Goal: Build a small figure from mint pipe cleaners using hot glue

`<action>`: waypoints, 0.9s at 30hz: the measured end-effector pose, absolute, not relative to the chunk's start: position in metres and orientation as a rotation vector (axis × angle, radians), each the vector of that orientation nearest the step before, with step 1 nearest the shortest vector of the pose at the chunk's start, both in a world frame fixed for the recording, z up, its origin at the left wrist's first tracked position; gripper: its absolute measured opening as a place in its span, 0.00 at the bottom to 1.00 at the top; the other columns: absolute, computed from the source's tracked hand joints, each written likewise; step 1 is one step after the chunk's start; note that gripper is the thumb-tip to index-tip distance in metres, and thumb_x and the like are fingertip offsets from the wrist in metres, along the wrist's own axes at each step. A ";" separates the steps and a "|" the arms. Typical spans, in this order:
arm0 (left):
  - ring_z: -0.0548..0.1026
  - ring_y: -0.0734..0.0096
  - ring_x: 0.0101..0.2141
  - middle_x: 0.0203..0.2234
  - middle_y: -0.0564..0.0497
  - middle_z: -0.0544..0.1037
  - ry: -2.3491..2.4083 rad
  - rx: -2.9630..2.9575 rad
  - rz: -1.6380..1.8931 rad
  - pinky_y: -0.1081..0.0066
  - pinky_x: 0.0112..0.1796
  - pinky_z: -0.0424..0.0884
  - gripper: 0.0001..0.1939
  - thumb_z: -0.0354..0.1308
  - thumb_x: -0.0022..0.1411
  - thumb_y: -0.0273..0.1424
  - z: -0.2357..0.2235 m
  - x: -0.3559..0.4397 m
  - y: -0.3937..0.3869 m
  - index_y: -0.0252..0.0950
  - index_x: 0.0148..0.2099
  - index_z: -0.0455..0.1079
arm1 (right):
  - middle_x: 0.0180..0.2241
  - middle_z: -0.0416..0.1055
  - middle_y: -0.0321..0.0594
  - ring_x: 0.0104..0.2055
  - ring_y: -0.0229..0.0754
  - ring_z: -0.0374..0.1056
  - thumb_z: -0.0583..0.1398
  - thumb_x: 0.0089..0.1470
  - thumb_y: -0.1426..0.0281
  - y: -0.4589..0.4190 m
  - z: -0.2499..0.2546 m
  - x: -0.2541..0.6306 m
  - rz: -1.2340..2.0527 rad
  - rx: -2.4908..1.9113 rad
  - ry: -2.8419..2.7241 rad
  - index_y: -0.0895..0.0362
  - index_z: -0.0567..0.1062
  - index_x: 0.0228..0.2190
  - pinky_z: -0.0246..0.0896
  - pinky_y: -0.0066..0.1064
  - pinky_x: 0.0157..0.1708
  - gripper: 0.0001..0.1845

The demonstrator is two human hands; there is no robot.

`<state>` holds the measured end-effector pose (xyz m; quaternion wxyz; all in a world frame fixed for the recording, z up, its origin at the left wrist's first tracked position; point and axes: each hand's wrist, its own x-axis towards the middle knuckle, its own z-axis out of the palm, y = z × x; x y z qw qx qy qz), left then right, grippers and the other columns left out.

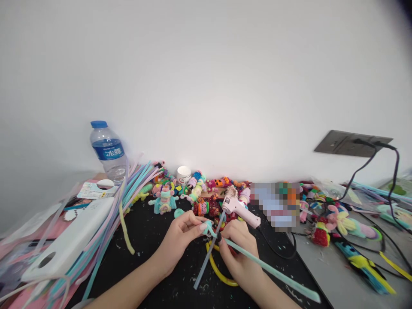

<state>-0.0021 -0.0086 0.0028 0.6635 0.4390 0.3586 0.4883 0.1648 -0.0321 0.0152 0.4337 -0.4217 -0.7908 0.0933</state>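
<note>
Mint-green fuzzy stem slants rightward on the near side of the pink glue gun, grasped by the fingers of the right hand. Left of the gun and nearer, the left hand pinches a teal fuzzy curl; whether curl and stem join, I cannot tell. Far left of the gun stands a plastic bottle.

Soft, diffuse light; stretched edges.

A plain white wall spans the back — brighter toward its middle. At right, a grey socket panel takes 2 black plugs — above a grey worktop.
</note>
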 end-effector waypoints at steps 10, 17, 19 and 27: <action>0.69 0.74 0.33 0.27 0.54 0.73 0.618 0.771 1.121 0.68 0.41 0.65 0.09 0.58 0.56 0.27 0.002 0.000 -0.010 0.35 0.28 0.60 | 0.25 0.64 0.39 0.29 0.41 0.59 0.51 0.52 0.77 -0.035 0.015 0.160 0.107 -1.055 -2.182 0.57 0.67 0.26 0.49 0.35 0.31 0.07; 0.68 0.76 0.31 0.26 0.54 0.72 0.566 0.729 1.119 0.71 0.38 0.65 0.09 0.56 0.58 0.26 0.001 0.001 -0.008 0.35 0.28 0.59 | 0.26 0.66 0.39 0.29 0.40 0.59 0.52 0.54 0.76 -0.033 0.008 0.155 -0.012 -1.036 -2.251 0.57 0.69 0.29 0.47 0.35 0.30 0.08; 0.68 0.76 0.30 0.25 0.54 0.72 0.563 0.739 1.121 0.72 0.37 0.64 0.10 0.56 0.58 0.26 0.002 0.001 -0.009 0.35 0.27 0.58 | 0.27 0.67 0.38 0.30 0.40 0.59 0.52 0.54 0.77 -0.032 0.006 0.154 -0.028 -1.040 -2.259 0.57 0.70 0.30 0.47 0.34 0.30 0.08; 0.66 0.77 0.29 0.25 0.55 0.71 0.661 0.831 1.118 0.75 0.32 0.62 0.10 0.58 0.56 0.28 0.005 0.004 -0.013 0.35 0.27 0.59 | 0.25 0.66 0.35 0.28 0.38 0.57 0.52 0.56 0.75 -0.030 -0.009 0.150 -0.151 -1.077 -2.302 0.56 0.69 0.27 0.44 0.34 0.30 0.09</action>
